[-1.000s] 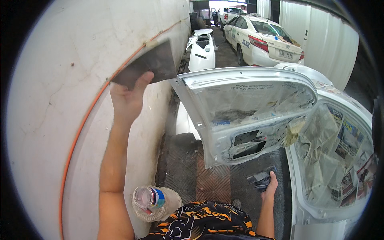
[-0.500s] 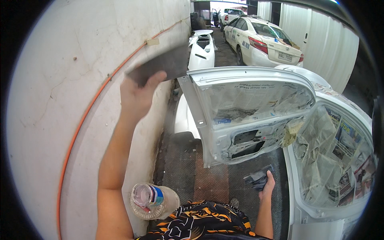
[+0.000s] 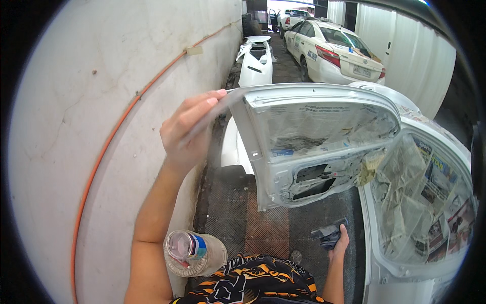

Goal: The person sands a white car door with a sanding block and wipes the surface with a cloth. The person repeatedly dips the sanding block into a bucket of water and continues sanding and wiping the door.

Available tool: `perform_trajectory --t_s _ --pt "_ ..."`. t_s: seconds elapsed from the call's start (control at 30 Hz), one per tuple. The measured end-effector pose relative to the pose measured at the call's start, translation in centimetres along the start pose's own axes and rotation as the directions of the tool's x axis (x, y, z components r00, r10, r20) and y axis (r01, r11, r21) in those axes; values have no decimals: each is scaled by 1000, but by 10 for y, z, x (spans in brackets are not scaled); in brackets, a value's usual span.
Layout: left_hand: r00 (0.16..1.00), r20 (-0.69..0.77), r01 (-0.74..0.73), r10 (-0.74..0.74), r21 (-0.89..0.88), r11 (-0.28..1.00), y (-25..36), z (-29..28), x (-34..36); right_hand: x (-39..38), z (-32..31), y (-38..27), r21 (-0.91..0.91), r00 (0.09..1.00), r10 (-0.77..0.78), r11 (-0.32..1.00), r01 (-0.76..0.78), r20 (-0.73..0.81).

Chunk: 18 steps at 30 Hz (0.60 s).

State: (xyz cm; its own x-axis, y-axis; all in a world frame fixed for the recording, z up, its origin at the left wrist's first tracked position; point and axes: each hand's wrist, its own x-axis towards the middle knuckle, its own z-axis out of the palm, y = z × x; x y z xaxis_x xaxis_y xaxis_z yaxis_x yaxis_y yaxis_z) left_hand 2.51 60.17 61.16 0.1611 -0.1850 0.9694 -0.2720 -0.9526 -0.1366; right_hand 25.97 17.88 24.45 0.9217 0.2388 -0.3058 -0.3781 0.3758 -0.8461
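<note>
My left hand (image 3: 181, 133) is raised by the wall, its fingers closed on a thin sandpaper sheet (image 3: 216, 111). Seen nearly edge-on and slightly blurred, the sheet reaches to the upper left corner of an open white car door (image 3: 259, 167); I cannot tell whether it touches. Low at the right, my right hand (image 3: 340, 245) grips a dark, folded bundle (image 3: 327, 234) with a glossy grey surface. Newspaper (image 3: 324, 124) covers the door's window area. The lower inner panel is stripped, with dark openings.
A can (image 3: 185, 245) stands on an upturned pale bucket (image 3: 215, 257) at my left. An orange hose (image 3: 107, 147) runs along the wall. The car body (image 3: 368, 228) with newspaper masking is at the right. Beyond are a white bumper (image 3: 255, 71) and a white sedan (image 3: 324, 48).
My left hand has come down and slightly right, turning the sandpaper sheet from face-on to nearly edge-on by the door corner. My right hand with the bundle has dropped slightly.
</note>
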Motion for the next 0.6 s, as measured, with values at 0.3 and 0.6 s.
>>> perform_trajectory --t_s 0.3,0.6 --pt "872 -228 416 -433 -119 902 9 16 -20 -3 -3 4 -5 999 33 999 -33 14" --pt "785 -230 481 -575 -359 800 8 -9 -3 -14 23 -8 5 997 66 998 -66 37"
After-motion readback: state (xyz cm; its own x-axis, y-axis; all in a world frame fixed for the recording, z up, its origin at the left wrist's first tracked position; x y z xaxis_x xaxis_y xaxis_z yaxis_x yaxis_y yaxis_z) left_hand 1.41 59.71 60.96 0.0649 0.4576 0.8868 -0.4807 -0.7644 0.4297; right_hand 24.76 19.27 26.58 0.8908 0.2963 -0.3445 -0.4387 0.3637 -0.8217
